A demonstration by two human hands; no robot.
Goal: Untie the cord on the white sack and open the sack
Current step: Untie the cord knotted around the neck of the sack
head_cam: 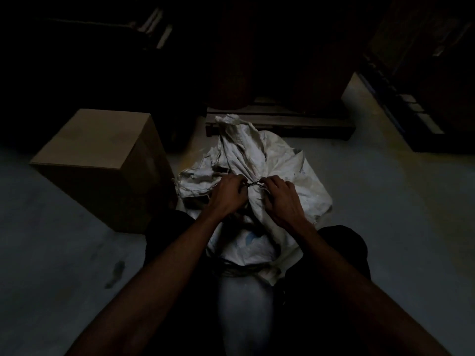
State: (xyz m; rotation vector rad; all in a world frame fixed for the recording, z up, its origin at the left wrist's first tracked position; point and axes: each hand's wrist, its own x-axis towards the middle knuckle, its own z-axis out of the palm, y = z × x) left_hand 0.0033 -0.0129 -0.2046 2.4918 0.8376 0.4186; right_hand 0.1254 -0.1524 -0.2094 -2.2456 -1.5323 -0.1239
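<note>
Two bare forearms ran up from the bottom corners of the frame and met at centre, over the white sack (259, 160), which lay on the grey floor (64, 253) between the person's dark-clad knees. The left hand (227, 195) and the right hand (281, 199) sat just either side of the gathered neck, fingertips pinched together on the thin dark cord (253, 185) stretched between them; whether each held a free end or the knot itself was too dim to tell.

The likeliest failure, judged from here, was pulling both ends outward, which would cinch the knot tighter instead of loosening it. In such poor light the wrong strand could easily be picked. A hard tug might also tear the worn weave or roll the sack over.

The sack looked crumpled, grubby and softly full, its loose mouth fanned toward the upper centre above the tie.

A cardboard box (102, 155) stood at left, a dark pallet (280, 124) beyond.
</note>
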